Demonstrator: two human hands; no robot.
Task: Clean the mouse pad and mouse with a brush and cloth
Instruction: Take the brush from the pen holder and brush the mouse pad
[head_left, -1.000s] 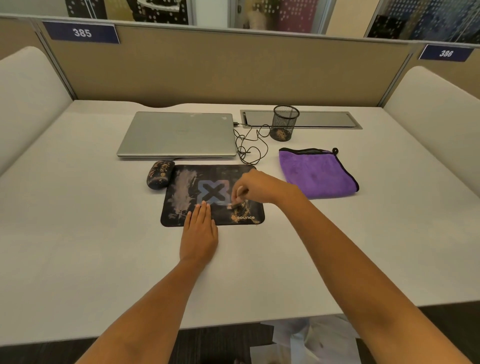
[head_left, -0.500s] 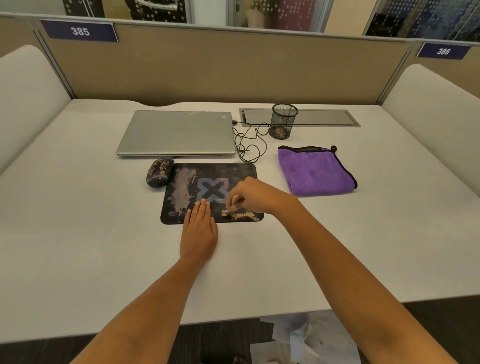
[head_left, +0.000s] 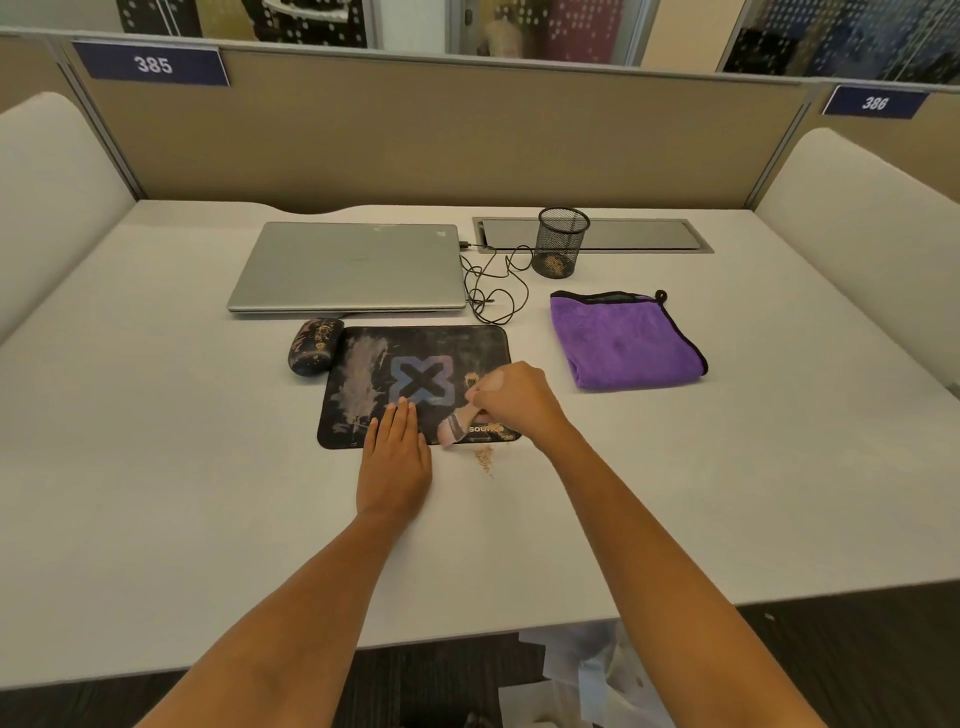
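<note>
I see my left hand (head_left: 396, 457) lying flat, fingers together, pressing the near edge of the black mouse pad (head_left: 415, 384) on the white desk (head_left: 156, 467), while my right hand (head_left: 511, 400) grips a small brush (head_left: 453, 430) whose bristles reach the pad's near edge, just beside a little heap of tan crumbs (head_left: 484, 460) on the desk. The pad has pale dusty smears on its left half; the speckled black mouse (head_left: 315, 346) sits touching its far-left corner. A folded purple cloth (head_left: 626, 340) lies well to the right, a closed laptop (head_left: 353, 267) and mesh cup (head_left: 561, 241) behind.
</note>
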